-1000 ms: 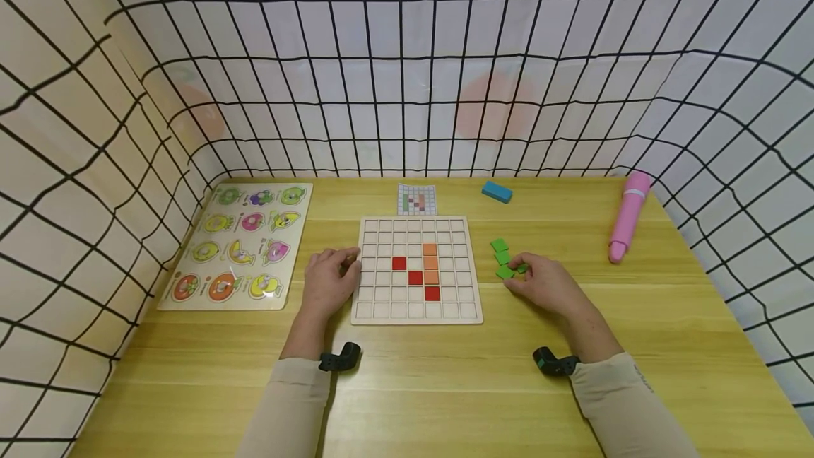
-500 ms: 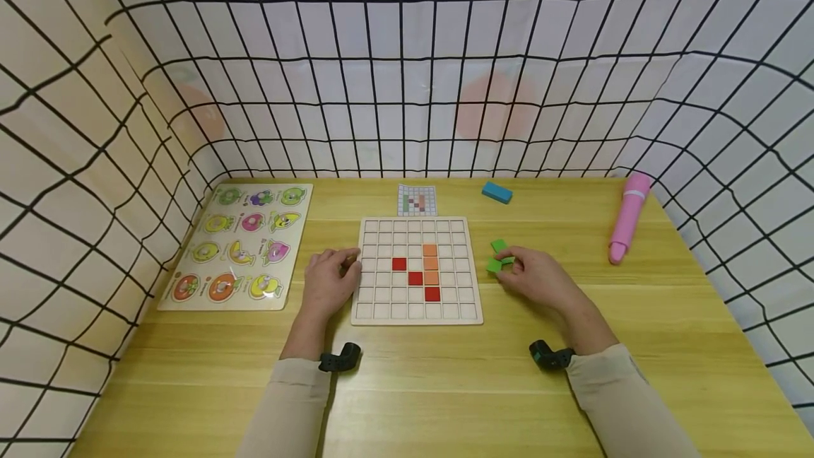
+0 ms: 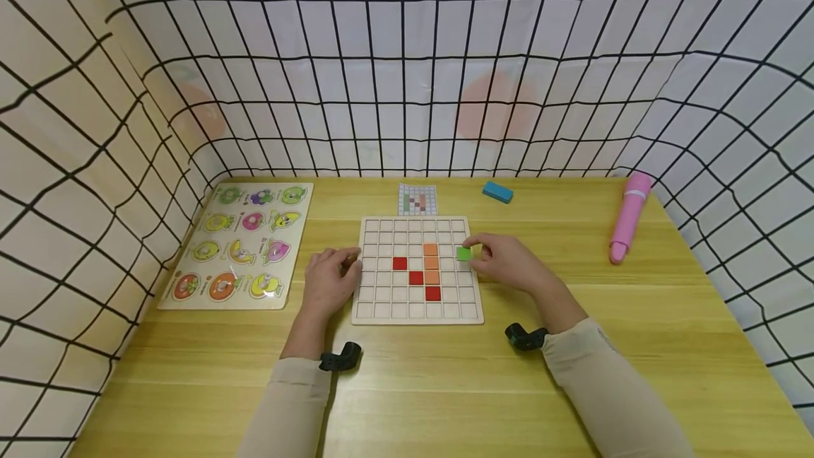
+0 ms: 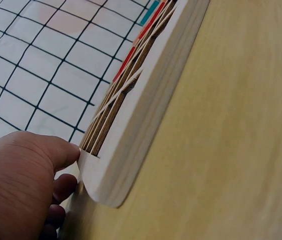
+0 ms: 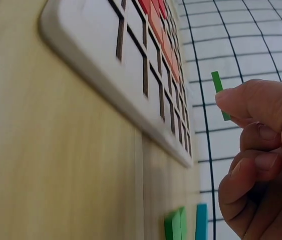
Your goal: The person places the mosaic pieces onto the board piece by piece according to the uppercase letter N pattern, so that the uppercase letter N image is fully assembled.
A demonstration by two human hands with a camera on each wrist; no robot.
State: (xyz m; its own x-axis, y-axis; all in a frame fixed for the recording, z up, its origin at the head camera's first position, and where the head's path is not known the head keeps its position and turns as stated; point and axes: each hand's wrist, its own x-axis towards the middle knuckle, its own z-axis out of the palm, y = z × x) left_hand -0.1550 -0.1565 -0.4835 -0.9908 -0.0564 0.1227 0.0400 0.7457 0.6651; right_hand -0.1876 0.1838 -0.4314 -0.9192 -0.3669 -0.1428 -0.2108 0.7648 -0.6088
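Observation:
A wooden grid board [image 3: 470, 318] lies on the table with several red tiles [image 3: 433, 293] and orange tiles [image 3: 430, 262] in its squares. My left hand [image 3: 329, 278] rests beside the board's left edge; in the left wrist view its thumb tip touches the board's rim [image 4: 113, 190]. Over the right edge of the board, my right hand [image 3: 511, 260] pinches a green tile [image 3: 463, 254] between thumb and index finger. The right wrist view shows that tile [image 5: 218, 82] on edge, raised above the board. Other green tiles [image 5: 175, 225] lie on the table, hidden by the hand in the head view.
Behind the board lies a small pattern card [image 3: 417, 200]. A blue block [image 3: 497, 192] is at the back, and a pink cylindrical object [image 3: 629, 218] lies at the right. To the left is a fruit puzzle board [image 3: 295, 232]. A grid-patterned curtain [image 3: 416, 83] surrounds the table.
My right hand has moved left from the group of green tiles to the board's right edge, now with one green tile in its pinch. The left hand has stayed in place.

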